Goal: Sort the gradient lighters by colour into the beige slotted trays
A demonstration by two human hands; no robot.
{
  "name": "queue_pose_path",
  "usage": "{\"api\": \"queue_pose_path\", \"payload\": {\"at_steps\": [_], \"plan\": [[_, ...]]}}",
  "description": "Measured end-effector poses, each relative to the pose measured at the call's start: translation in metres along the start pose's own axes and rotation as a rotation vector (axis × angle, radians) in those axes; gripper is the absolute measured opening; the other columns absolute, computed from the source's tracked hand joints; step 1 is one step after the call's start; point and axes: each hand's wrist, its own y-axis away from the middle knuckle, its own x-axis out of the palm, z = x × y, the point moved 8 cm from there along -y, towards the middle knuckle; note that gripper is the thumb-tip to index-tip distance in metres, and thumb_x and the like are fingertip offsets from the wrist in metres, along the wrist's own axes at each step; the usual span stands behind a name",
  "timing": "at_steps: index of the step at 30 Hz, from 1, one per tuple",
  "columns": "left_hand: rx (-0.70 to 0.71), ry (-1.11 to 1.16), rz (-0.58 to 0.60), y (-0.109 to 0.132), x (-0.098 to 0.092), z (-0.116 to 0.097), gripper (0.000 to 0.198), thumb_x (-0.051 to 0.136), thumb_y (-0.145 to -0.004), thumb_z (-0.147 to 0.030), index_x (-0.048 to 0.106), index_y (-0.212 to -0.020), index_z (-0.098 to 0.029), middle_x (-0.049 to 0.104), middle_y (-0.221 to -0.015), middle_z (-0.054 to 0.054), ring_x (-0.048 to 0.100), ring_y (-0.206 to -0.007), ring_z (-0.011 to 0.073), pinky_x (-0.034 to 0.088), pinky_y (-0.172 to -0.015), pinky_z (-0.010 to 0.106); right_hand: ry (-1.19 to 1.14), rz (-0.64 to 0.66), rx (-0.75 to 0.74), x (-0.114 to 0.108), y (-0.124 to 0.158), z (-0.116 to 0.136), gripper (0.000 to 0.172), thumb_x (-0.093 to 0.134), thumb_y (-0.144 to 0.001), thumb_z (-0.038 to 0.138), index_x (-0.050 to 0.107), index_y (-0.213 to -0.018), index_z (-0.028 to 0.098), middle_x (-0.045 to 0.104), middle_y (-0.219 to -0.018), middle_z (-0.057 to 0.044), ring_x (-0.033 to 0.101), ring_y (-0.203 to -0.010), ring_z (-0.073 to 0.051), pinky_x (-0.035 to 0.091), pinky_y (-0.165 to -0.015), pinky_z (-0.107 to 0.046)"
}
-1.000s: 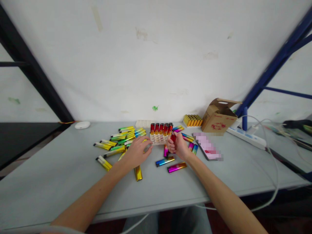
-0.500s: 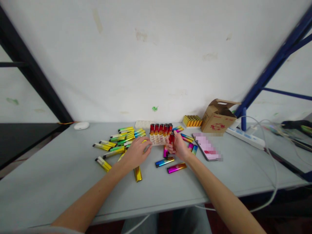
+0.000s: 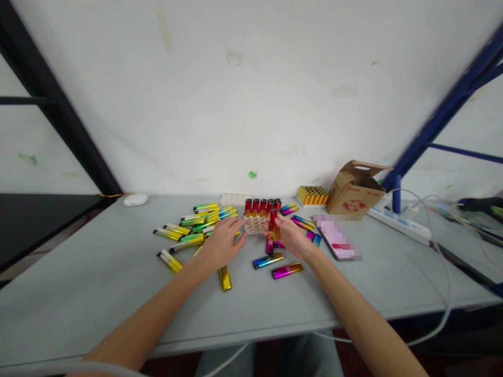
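Note:
My right hand (image 3: 291,236) is closed around a red and gold lighter (image 3: 274,226), held upright at the right front of a pale tray (image 3: 254,227) with rows of holes. Along the tray's back rows stand several red and gold lighters (image 3: 259,207) with dark upper ends. At the tray's left edge is my left hand (image 3: 223,242), thumb and fingers apart and nothing visible between them; whether its fingertips touch the tray I cannot tell. Yellow and green lighters (image 3: 192,240) lie scattered left of it. Near my right hand lie pink-gold (image 3: 287,270) and blue-gold lighters (image 3: 268,261).
Against the wall lies another pale tray (image 3: 234,199). A block of yellow cylinders (image 3: 313,196) stands beside an open cardboard box (image 3: 353,191). Further right are a phone (image 3: 334,235), a power strip (image 3: 401,225) and loose white cables. A white case (image 3: 135,199) sits far left.
My right hand has moved slightly left toward the tray with the lighter, more of which now shows. My left hand stays near the tray's left edge. The whole view has shifted slightly.

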Motion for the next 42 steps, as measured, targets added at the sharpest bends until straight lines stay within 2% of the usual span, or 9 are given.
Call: {"api": "queue_pose_path", "payload": {"at_steps": [4, 7, 14, 18, 22, 26, 32, 38, 42], "plan": [[-0.004, 0.02, -0.005, 0.0, 0.0, 0.0, 0.028, 0.048, -0.092, -0.027, 0.062, -0.114, -0.018, 0.065, -0.111, 0.012, 0.059, -0.107, 0.027, 0.048, -0.097, 0.049, 0.066, -0.103, -0.146, -0.007, 0.0, 0.011, 0.029, 0.077, -0.071, 0.04, 0.065, -0.088, 0.02, 0.067, -0.089, -0.003, 0.06, -0.086, -0.016, 0.048, -0.078, -0.027], [0.004, 0.024, -0.011, 0.0, -0.001, -0.001, 0.027, 0.049, -0.092, -0.027, 0.063, -0.114, -0.019, 0.066, -0.11, 0.011, 0.059, -0.106, 0.0259, 0.048, -0.097, 0.048, 0.152, -0.131, -0.217, -0.011, 0.0, 0.016, 0.03, 0.076, -0.072, 0.043, 0.069, -0.09, 0.02, 0.069, -0.093, -0.004, 0.061, -0.092, -0.017, 0.046, -0.085, -0.028], [0.01, -0.007, -0.011, -0.001, -0.001, -0.002, 0.023, 0.049, -0.091, -0.026, 0.065, -0.107, -0.019, 0.066, -0.109, 0.011, 0.06, -0.105, 0.0264, 0.049, -0.096, 0.048, 0.092, -0.109, -0.168, -0.009, 0.002, 0.016, 0.037, 0.076, -0.072, 0.044, 0.07, -0.099, 0.018, 0.066, -0.079, -0.002, 0.06, -0.073, -0.014, 0.049, -0.071, -0.026], [0.016, -0.02, 0.002, -0.001, 0.0, -0.002, 0.025, 0.048, -0.092, -0.026, 0.063, -0.109, -0.017, 0.066, -0.11, 0.012, 0.059, -0.106, 0.0273, 0.048, -0.096, 0.048, 0.0, -0.062, -0.087, -0.002, 0.003, 0.011, 0.039, 0.078, -0.069, 0.046, 0.068, -0.097, 0.019, 0.067, -0.08, -0.002, 0.064, -0.069, -0.015, 0.051, -0.065, -0.027], [0.02, -0.025, -0.006, 0.0, -0.001, -0.002, 0.03, 0.047, -0.092, -0.026, 0.059, -0.118, -0.015, 0.065, -0.11, 0.013, 0.06, -0.106, 0.0277, 0.049, -0.095, 0.047, -0.017, -0.021, -0.043, -0.001, 0.002, 0.005, 0.038, 0.077, -0.071, 0.046, 0.066, -0.096, 0.02, 0.069, -0.081, -0.003, 0.067, -0.067, -0.016, 0.053, -0.066, -0.03], [0.026, -0.022, 0.005, 0.0, -0.001, -0.004, 0.031, 0.048, -0.092, -0.025, 0.057, -0.12, -0.015, 0.065, -0.111, 0.013, 0.059, -0.106, 0.028, 0.048, -0.095, 0.047, -0.001, 0.016, -0.063, 0.004, 0.003, 0.006, 0.035, 0.075, -0.075, 0.042, 0.066, -0.101, 0.021, 0.07, -0.086, -0.004, 0.068, -0.076, -0.017, 0.053, -0.072, -0.03], [0.007, -0.04, 0.019, 0.001, 0.003, -0.001, 0.031, 0.048, -0.093, -0.027, 0.057, -0.12, -0.016, 0.064, -0.114, 0.012, 0.058, -0.109, 0.0273, 0.047, -0.097, 0.045, 0.071, -0.082, -0.23, 0.003, 0.003, 0.018, 0.033, 0.075, -0.075, 0.043, 0.068, -0.1, 0.023, 0.069, -0.098, -0.005, 0.065, -0.091, -0.018, 0.051, -0.081, -0.03], [-0.004, -0.02, 0.025, 0.001, 0.005, 0.001, 0.031, 0.047, -0.093, -0.028, 0.058, -0.12, -0.017, 0.065, -0.114, 0.012, 0.058, -0.11, 0.0274, 0.047, -0.098, 0.047, 0.594, -0.263, -0.514, -0.01, 0.003, 0.035, 0.028, 0.067, -0.081, 0.037, 0.068, -0.104, 0.022, 0.066, -0.101, -0.005, 0.061, -0.09, -0.019, 0.05, -0.084, -0.034], [-0.002, -0.02, 0.025, 0.001, 0.004, 0.0, 0.029, 0.048, -0.093, -0.027, 0.059, -0.118, -0.017, 0.065, -0.112, 0.012, 0.059, -0.109, 0.027, 0.047, -0.097, 0.047, 0.705, -0.369, -0.638, -0.015, 0.003, 0.042, 0.026, 0.066, -0.081, 0.032, 0.063, -0.104, 0.021, 0.066, -0.092, -0.004, 0.062, -0.085, -0.018, 0.05, -0.082, -0.034]]}}
